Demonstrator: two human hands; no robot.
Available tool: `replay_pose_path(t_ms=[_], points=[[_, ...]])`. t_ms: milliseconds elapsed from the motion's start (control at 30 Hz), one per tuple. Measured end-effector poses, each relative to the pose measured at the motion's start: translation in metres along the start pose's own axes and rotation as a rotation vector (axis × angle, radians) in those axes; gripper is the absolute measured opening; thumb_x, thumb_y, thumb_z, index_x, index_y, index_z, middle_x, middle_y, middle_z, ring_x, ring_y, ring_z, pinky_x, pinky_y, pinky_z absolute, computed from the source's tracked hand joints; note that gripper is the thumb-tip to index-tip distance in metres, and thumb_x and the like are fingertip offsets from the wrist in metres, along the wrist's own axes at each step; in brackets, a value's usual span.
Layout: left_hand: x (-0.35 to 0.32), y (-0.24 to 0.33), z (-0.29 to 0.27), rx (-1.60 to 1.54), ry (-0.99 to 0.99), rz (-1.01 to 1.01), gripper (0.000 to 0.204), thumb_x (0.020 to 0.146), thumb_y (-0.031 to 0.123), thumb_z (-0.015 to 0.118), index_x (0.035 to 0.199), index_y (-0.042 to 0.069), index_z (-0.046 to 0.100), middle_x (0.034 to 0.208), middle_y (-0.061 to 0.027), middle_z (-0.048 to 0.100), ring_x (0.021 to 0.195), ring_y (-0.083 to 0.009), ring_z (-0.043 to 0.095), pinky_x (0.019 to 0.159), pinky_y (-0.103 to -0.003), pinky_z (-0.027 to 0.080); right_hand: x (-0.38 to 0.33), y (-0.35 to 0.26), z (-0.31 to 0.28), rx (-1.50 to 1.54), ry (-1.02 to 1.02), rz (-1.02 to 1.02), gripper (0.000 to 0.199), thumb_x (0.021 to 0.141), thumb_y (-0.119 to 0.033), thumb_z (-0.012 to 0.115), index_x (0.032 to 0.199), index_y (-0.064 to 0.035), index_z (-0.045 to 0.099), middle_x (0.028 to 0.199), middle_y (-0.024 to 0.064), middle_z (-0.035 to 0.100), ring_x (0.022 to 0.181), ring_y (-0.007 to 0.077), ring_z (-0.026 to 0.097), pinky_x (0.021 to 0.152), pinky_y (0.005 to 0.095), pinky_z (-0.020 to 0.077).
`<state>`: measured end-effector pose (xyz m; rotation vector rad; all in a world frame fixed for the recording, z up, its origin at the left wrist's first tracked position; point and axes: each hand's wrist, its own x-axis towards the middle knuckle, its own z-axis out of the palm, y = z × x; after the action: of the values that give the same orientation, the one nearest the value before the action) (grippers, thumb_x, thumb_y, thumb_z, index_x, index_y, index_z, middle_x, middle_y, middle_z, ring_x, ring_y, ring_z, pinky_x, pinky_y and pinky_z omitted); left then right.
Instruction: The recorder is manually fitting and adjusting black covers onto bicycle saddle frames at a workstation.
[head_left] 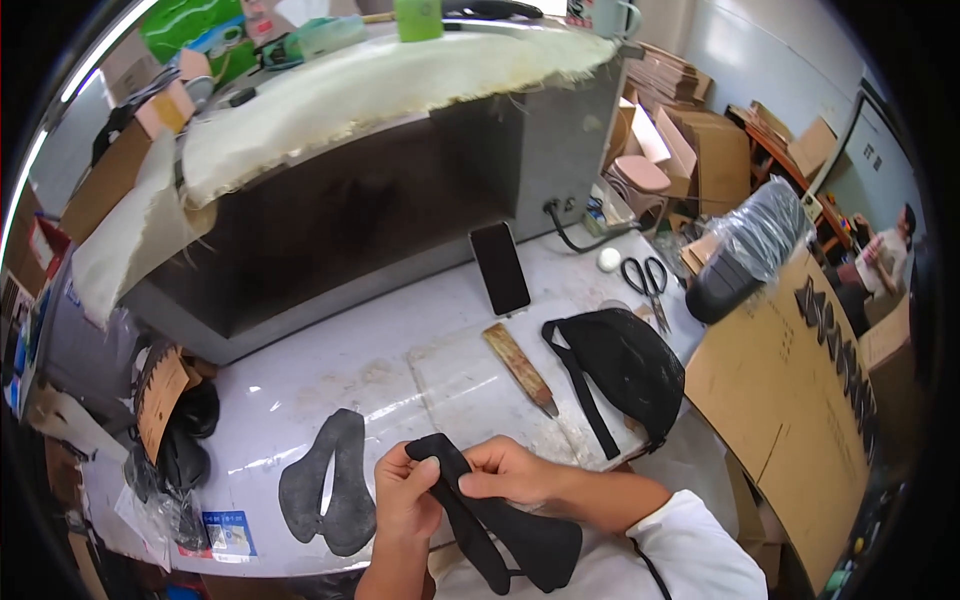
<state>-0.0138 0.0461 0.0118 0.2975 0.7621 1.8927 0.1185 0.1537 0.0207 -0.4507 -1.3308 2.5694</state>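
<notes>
My left hand (pixel 405 500) and my right hand (pixel 508 473) are close together at the near edge of the table. Both pinch the upper end of a black, soft-looking looped piece (pixel 545 550), thumbs on top. Its two long lobes hang down below my fingers toward my lap. To the left, a dark grey piece (pixel 300 495) of similar looped outline lies flat, a narrow slit open down its middle. Beyond my hands rests a knife-like tool (pixel 518 368) with a worn, wrapped handle and a short dark tip.
A black mesh bag (pixel 625 370) with a strap lies right of the tool. Farther back are a phone (pixel 500 268), scissors (pixel 645 285) and a large grey box-shaped housing (pixel 570 150) draped with pale cloth. Cardboard (pixel 790 400) borders the right side. Another person (pixel 885 255) sits far right.
</notes>
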Motion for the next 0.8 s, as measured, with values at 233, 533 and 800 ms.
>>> replay_pose_path(t_ms=[233, 533, 800], points=[[0.005, -0.002, 0.008, 0.065, 0.101, 0.07, 0.019, 0.082, 0.007, 0.073, 0.098, 0.0, 0.065, 0.088, -0.0091, 0.07, 0.075, -0.0177, 0.068, 0.071, -0.03, 0.055, -0.007, 0.007, -0.013, -0.058, -0.302, 0.021, 0.025, 0.095, -0.023, 0.064, 0.082, -0.0013, 0.062, 0.07, -0.0052, 0.056, 0.06, 0.0018, 0.049, 0.052, 0.0204, 0.0387], [0.01, 0.007, -0.006, 0.203, 0.129, 0.141, 0.042, 0.089, 0.009, 0.061, 0.128, -0.001, 0.048, 0.115, -0.0093, 0.063, 0.105, -0.0202, 0.062, 0.091, -0.036, 0.05, -0.017, 0.023, -0.038, -0.115, -0.551, 0.102, 0.029, 0.097, -0.022, 0.061, 0.084, 0.0028, 0.061, 0.069, -0.0032, 0.056, 0.066, 0.0031, 0.048, 0.055, 0.0243, 0.0409], [0.007, 0.021, -0.012, 0.284, 0.141, 0.116, 0.034, 0.09, 0.003, 0.064, 0.122, -0.005, 0.055, 0.112, -0.0202, 0.061, 0.097, -0.028, 0.061, 0.088, -0.037, 0.05, -0.029, 0.01, -0.049, -0.187, -0.571, 0.293, 0.034, 0.098, -0.028, 0.061, 0.07, -0.0084, 0.055, 0.06, -0.0035, 0.048, 0.054, 0.0034, 0.044, 0.046, 0.0218, 0.0344]])
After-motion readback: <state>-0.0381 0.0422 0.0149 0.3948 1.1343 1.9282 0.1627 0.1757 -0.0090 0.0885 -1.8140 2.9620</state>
